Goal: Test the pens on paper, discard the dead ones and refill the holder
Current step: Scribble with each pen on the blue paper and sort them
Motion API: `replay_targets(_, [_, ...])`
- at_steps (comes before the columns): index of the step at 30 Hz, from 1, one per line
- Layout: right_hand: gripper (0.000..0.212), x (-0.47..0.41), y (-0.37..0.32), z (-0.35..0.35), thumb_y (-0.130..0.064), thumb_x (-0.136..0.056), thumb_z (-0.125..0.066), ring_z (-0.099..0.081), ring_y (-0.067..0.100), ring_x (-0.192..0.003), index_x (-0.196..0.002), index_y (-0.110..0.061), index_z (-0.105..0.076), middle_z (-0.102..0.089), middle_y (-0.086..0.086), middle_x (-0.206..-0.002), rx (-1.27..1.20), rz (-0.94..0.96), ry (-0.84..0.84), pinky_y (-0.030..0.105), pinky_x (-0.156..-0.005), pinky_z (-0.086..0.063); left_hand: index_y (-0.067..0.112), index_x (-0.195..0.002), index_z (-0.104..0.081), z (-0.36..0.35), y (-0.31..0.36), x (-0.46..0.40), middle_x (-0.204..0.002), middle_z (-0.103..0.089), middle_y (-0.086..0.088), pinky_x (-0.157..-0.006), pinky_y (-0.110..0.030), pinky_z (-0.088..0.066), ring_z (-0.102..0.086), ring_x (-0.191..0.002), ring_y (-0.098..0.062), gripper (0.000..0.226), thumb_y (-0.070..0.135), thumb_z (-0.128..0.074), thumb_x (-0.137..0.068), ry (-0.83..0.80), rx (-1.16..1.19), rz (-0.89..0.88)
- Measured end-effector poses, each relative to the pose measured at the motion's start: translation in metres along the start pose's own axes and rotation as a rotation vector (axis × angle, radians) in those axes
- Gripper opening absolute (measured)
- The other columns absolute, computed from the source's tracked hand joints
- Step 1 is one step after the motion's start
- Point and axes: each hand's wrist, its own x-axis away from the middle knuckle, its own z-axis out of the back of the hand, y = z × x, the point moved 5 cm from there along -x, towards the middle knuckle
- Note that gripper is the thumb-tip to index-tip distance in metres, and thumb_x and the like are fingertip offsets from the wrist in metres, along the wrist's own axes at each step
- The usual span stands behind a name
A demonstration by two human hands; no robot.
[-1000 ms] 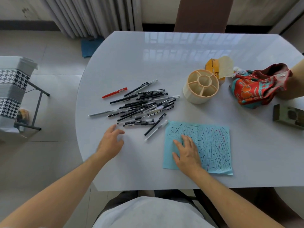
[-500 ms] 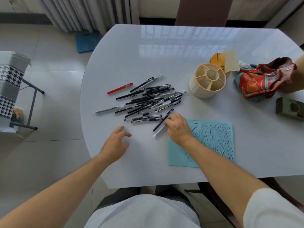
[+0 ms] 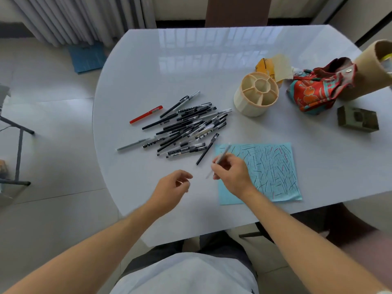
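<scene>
Newly lifted pen in right hand

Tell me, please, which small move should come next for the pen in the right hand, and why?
Probably the left hand, open and close by, pulls the cap off. The right hand grips a pale pen above the edge of the scribbled blue paper. The holder is empty.

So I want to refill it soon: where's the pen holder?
The pen holder stands far right of the pen pile, beside the red patterned cloth.
</scene>
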Motion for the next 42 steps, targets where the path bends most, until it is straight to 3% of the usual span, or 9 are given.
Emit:
replay_targets(4, [0.009, 0.050, 0.025, -0.006, -0.013, -0.088, -0.072, -0.070, 0.029, -0.064, -0.081, -0.017, -0.074, -0.071, 0.013, -0.072, -0.325, -0.189, -0.038, 0.035, -0.062, -0.060, 0.027, -0.106, -0.066, -0.042, 0.014, 0.005, -0.082, -0.071, -0.005, -0.073, -0.038, -0.061, -0.072, -0.071, -0.022, 0.012, 0.029, -0.058, -0.097, -0.281, 0.099, 0.025])
replay_targets(9, [0.022, 0.068, 0.049, 0.003, -0.023, -0.096, -0.064, -0.068, 0.028, -0.061, -0.083, -0.008, -0.075, -0.072, 0.017, -0.075, -0.402, -0.307, -0.052, 0.034, -0.061, -0.059, 0.027, -0.088, -0.066, -0.067, 0.014, 0.006, -0.068, -0.066, 0.003, -0.068, -0.033, -0.059, -0.068, -0.064, -0.012, 0.022, 0.039, -0.053, -0.100, -0.354, -0.129, 0.024])
replay_targets(14, [0.026, 0.065, 0.062, 0.018, -0.018, -0.100, -0.062, -0.062, 0.023, -0.054, -0.079, -0.010, -0.075, -0.069, 0.014, -0.070, -0.434, -0.299, -0.017, 0.031, -0.053, -0.054, 0.028, -0.088, -0.061, -0.084, 0.027, -0.002, -0.065, -0.065, 0.010, -0.063, -0.035, -0.052, -0.060, -0.062, -0.008, 0.027, 0.039, -0.041, -0.102, -0.248, -0.500, -0.200])
replay_targets(17, [0.024, 0.054, 0.078, 0.058, -0.020, -0.097, -0.063, -0.058, 0.019, -0.052, -0.078, -0.008, -0.071, -0.066, 0.009, -0.064, -0.550, -0.368, 0.262, 0.028, -0.046, -0.050, 0.021, -0.097, -0.059, -0.072, 0.020, -0.008, -0.076, -0.063, 0.007, -0.065, -0.040, -0.050, -0.059, -0.068, -0.021, 0.032, 0.041, -0.035, -0.105, -0.091, -0.816, -0.179])
replay_targets(19, [0.025, 0.044, 0.089, 0.096, -0.023, -0.099, -0.062, -0.062, 0.017, -0.054, -0.082, -0.008, -0.071, -0.069, 0.006, -0.066, -0.469, -0.343, 0.364, 0.028, -0.049, -0.053, 0.020, -0.099, -0.059, -0.055, 0.009, -0.006, -0.082, -0.065, 0.002, -0.064, -0.040, -0.049, -0.062, -0.073, -0.027, 0.034, 0.041, -0.034, -0.105, 0.034, -0.910, -0.124])
replay_targets(22, [0.018, 0.031, 0.092, 0.108, -0.024, -0.099, -0.064, -0.071, 0.021, -0.067, -0.089, -0.012, -0.075, -0.076, 0.008, -0.077, -0.297, -0.268, 0.251, 0.036, -0.064, -0.062, 0.021, -0.100, -0.064, -0.065, 0.016, -0.002, -0.098, -0.066, 0.006, -0.067, -0.034, -0.050, -0.064, -0.085, -0.020, 0.031, 0.042, -0.040, -0.103, 0.078, -0.819, -0.311])
replay_targets(27, [0.012, 0.011, 0.074, 0.070, -0.022, -0.086, -0.062, -0.076, 0.021, -0.074, -0.088, -0.027, -0.073, -0.078, 0.002, -0.086, -0.173, -0.097, 0.162, 0.046, -0.074, -0.063, 0.015, -0.102, -0.067, -0.121, 0.023, -0.025, -0.143, -0.054, -0.006, -0.112, -0.039, -0.039, -0.042, -0.140, -0.022, 0.028, 0.036, -0.048, -0.103, -0.099, -0.785, -0.482])
replay_targets(36, [0.006, -0.020, 0.066, 0.053, -0.030, -0.087, -0.070, -0.067, 0.005, -0.066, -0.086, -0.026, -0.075, -0.072, -0.011, -0.072, 0.296, 0.151, 0.046, 0.036, -0.063, -0.059, 0.012, -0.101, -0.067, -0.128, 0.011, -0.031, -0.157, -0.038, -0.003, -0.120, -0.031, -0.022, -0.025, -0.149, -0.015, 0.034, 0.036, -0.043, -0.104, -0.159, -0.848, -0.475])
replay_targets(42, [0.007, -0.019, 0.063, 0.054, -0.020, -0.087, -0.071, -0.069, 0.012, -0.064, -0.085, -0.019, -0.077, -0.074, -0.006, -0.074, 0.340, 0.183, 0.065, 0.036, -0.063, -0.059, 0.011, -0.103, -0.067, -0.126, 0.014, -0.030, -0.156, -0.038, -0.003, -0.121, -0.032, -0.022, -0.024, -0.149, -0.013, 0.034, 0.035, -0.043, -0.104, -0.181, -0.802, -0.439])
